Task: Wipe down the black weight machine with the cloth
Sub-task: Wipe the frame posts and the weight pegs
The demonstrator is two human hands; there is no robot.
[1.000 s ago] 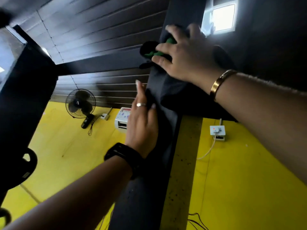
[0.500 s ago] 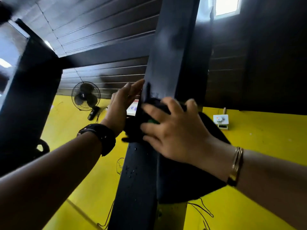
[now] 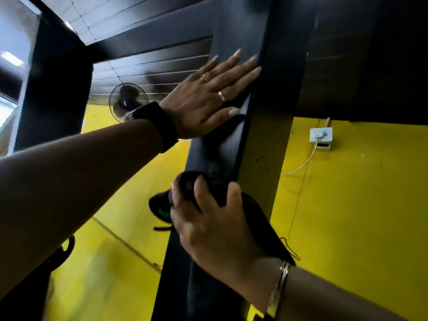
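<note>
Up against the upright of the black weight machine (image 3: pixel 217 154), the left grip (image 3: pixel 208 98) lies flat, fingers straight and a bit spread, palm on the glossy surface. Lower down on that same upright, the right grip (image 3: pixel 208 223) is curled round the cloth (image 3: pixel 159 208), a dark rag with green bits, pressing it to the metal. Behind: yellow wall (image 3: pixel 359 216), a fan (image 3: pixel 128 101), a wall socket (image 3: pixel 320 135).

Your dark cloth (image 3: pixel 254 212) looks soft and matt; the black machine post (image 3: pixel 222 144) is smooth painted metal with a slight sheen
</note>
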